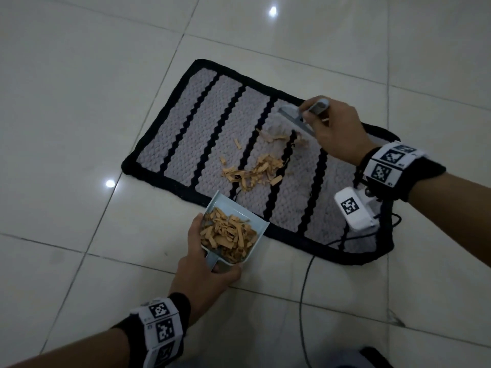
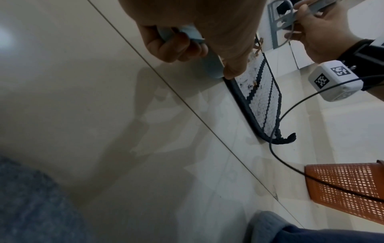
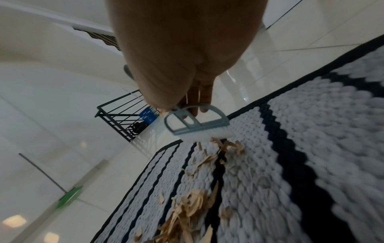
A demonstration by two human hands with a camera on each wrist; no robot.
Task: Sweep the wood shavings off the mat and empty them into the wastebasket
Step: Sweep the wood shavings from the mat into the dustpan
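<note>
A grey mat with black stripes and border (image 1: 186, 134) (image 3: 311, 148) (image 2: 264, 105) lies on the tiled floor. Tan wood shavings (image 1: 255, 168) (image 3: 187, 212) are scattered across its middle. My right hand (image 1: 334, 131) grips the handle of a small grey-blue brush (image 1: 295, 116) (image 3: 195, 123) (image 2: 278, 21), whose white bristles touch the mat behind some shavings. My left hand (image 1: 204, 264) (image 2: 176, 47) holds the handle of a light blue dustpan (image 1: 233, 229) (image 2: 209, 64) at the mat's near edge; the pan carries a heap of shavings. An orange mesh wastebasket (image 2: 344, 187) stands to my right, seen only in the left wrist view.
A black cable (image 1: 305, 288) (image 2: 290, 106) runs from the right wrist camera across the floor and the mat's near right corner. A black metal rack (image 3: 122, 118) stands beyond the mat's far end. A green-headed mop (image 3: 68, 197) lies on the tiles at left.
</note>
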